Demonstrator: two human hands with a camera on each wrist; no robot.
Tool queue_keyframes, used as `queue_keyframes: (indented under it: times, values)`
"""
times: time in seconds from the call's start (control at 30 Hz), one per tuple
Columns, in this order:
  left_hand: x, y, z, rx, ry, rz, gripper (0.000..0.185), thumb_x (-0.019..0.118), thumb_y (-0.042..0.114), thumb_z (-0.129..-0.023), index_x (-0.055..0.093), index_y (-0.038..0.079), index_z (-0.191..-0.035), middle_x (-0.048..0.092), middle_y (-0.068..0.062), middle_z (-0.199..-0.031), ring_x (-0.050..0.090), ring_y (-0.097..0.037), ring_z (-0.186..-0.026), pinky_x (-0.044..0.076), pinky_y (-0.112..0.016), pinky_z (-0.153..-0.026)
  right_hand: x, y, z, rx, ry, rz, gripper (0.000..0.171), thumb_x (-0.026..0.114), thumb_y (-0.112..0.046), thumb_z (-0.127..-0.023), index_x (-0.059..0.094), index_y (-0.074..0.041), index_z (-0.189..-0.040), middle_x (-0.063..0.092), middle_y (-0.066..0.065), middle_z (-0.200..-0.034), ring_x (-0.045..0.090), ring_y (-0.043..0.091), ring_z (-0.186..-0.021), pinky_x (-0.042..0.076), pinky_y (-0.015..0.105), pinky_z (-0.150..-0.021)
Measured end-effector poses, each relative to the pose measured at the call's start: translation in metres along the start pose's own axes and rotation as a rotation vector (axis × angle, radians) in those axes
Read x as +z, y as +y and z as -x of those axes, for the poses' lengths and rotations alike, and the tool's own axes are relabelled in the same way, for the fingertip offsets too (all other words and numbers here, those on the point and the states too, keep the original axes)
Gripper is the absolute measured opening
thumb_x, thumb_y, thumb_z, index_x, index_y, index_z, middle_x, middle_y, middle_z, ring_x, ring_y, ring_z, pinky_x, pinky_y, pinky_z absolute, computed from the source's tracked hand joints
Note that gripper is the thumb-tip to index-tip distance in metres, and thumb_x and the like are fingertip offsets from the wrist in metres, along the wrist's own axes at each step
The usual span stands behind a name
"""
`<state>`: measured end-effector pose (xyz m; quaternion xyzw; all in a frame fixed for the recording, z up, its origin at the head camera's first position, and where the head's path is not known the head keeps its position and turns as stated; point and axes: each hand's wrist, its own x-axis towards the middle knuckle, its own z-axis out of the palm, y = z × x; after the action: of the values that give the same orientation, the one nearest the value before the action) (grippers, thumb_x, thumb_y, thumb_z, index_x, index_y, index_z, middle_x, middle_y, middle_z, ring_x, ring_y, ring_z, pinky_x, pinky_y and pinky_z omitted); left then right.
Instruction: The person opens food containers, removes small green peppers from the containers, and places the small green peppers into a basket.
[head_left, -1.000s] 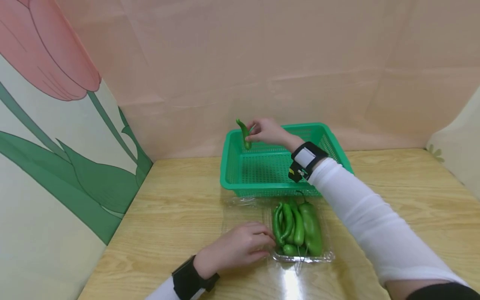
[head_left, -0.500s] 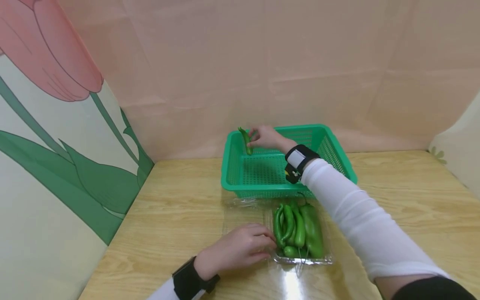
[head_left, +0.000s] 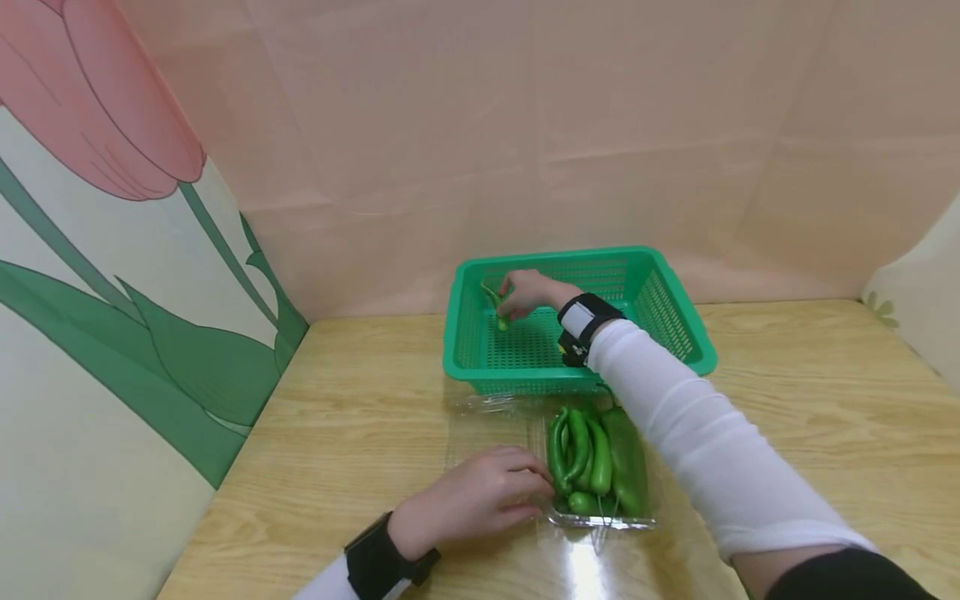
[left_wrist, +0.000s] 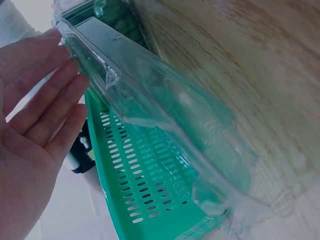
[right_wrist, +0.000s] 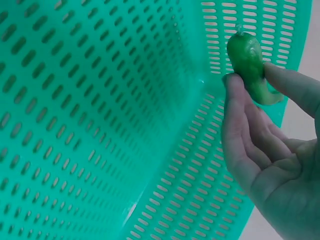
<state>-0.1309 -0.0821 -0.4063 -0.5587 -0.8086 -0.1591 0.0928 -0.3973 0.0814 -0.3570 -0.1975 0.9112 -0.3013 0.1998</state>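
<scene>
Between the thumb and fingers of my right hand [head_left: 527, 293] a small green pepper [right_wrist: 246, 57] is pinched. The hand is inside the far left part of a green plastic basket [head_left: 517, 374], and in the right wrist view the pepper shows against the slotted walls. My left hand [head_left: 483, 493] rests at the left edge of a clear plastic box [head_left: 600, 522], fingertips right at its rim. In the left wrist view its fingers [left_wrist: 65, 100] are nearly straight along the clear plastic. Several green peppers [head_left: 577, 446] lie in the box, a larger one [head_left: 624, 458] on the right side.
The clear lid [head_left: 487, 429] of the box lies folded out to the left on the wooden table [head_left: 360, 400]. The basket stands just behind the box. A pink cloth backdrop [head_left: 525, 125] rises behind the table, with a printed tulip panel [head_left: 150, 275] at left.
My right hand has moved down into the basket with the pepper, from above the rim to below it. The left hand has stayed in place at the box.
</scene>
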Motion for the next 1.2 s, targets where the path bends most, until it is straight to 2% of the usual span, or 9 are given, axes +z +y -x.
queue_keyframes:
  times: [0.17,0.23,0.33,0.43,0.7,0.83,1.03,1.2]
  values:
    - [-0.001,0.001,0.001,-0.014,-0.004,0.012,0.019,0.069,0.023,-0.086,0.069,0.016,-0.103,0.066,0.006,-0.108,0.059,-0.003,-0.105,0.040,-0.010,-0.101,0.010,-0.004,-0.005,0.006,-0.065,-0.012,0.051,0.067,-0.016,-0.087,0.046,0.007,-0.128,0.066,0.018,-0.100,0.070,0.023,-0.078,0.060,0.034,-0.077]
    - [-0.001,0.001,0.002,-0.020,-0.008,0.019,0.019,0.069,0.024,-0.086,0.069,0.016,-0.104,0.066,0.006,-0.108,0.058,-0.003,-0.105,0.040,-0.010,-0.101,0.014,-0.005,-0.008,0.008,-0.086,-0.006,0.041,0.066,-0.016,-0.088,0.053,0.007,-0.119,0.066,0.017,-0.097,0.069,0.022,-0.076,0.060,0.033,-0.074]
    - [-0.001,0.001,0.002,-0.027,-0.010,0.025,0.019,0.069,0.024,-0.087,0.069,0.016,-0.104,0.065,0.007,-0.109,0.058,-0.003,-0.106,0.040,-0.010,-0.101,0.019,-0.005,-0.012,0.019,-0.112,-0.003,0.021,0.066,-0.015,-0.088,0.061,0.002,-0.098,0.067,0.014,-0.088,0.068,0.022,-0.072,0.060,0.033,-0.072]
    - [-0.001,0.001,0.002,-0.026,-0.011,0.014,0.019,0.069,0.024,-0.087,0.069,0.016,-0.104,0.065,0.007,-0.109,0.058,-0.003,-0.106,0.040,-0.010,-0.101,0.022,-0.004,-0.013,0.046,-0.144,-0.009,0.014,0.065,-0.016,-0.088,0.061,-0.003,-0.088,0.068,0.012,-0.083,0.067,0.021,-0.072,0.060,0.033,-0.072]
    - [-0.001,0.003,-0.001,-0.009,-0.005,-0.001,0.019,0.069,0.023,-0.086,0.069,0.016,-0.105,0.065,0.006,-0.109,0.058,-0.003,-0.106,0.039,-0.010,-0.101,0.029,0.014,-0.027,0.107,-0.227,-0.075,0.019,0.067,-0.017,-0.087,0.065,0.000,-0.097,0.068,0.012,-0.093,0.067,0.019,-0.077,0.060,0.030,-0.073]
    - [-0.001,0.003,-0.002,-0.008,-0.011,0.001,0.019,0.068,0.022,-0.087,0.069,0.016,-0.105,0.065,0.006,-0.109,0.058,-0.003,-0.106,0.039,-0.010,-0.101,0.028,0.015,-0.027,0.124,-0.262,-0.091,0.022,0.067,-0.017,-0.087,0.064,0.000,-0.101,0.067,0.014,-0.101,0.068,0.022,-0.084,0.060,0.031,-0.076]
    - [-0.002,0.003,-0.003,-0.014,-0.022,0.011,0.019,0.068,0.023,-0.087,0.069,0.016,-0.105,0.065,0.006,-0.109,0.058,-0.003,-0.106,0.039,-0.009,-0.101,0.028,0.015,-0.029,0.143,-0.315,-0.056,0.029,0.068,-0.020,-0.087,0.065,0.000,-0.107,0.070,0.014,-0.099,0.069,0.022,-0.089,0.059,0.031,-0.080]
    - [-0.002,0.002,-0.003,-0.021,-0.026,0.014,0.020,0.068,0.023,-0.087,0.069,0.016,-0.105,0.065,0.006,-0.110,0.058,-0.003,-0.106,0.040,-0.010,-0.101,0.029,0.016,-0.030,0.134,-0.339,-0.062,0.028,0.068,-0.020,-0.087,0.066,-0.001,-0.107,0.070,0.014,-0.102,0.069,0.022,-0.090,0.059,0.031,-0.079]
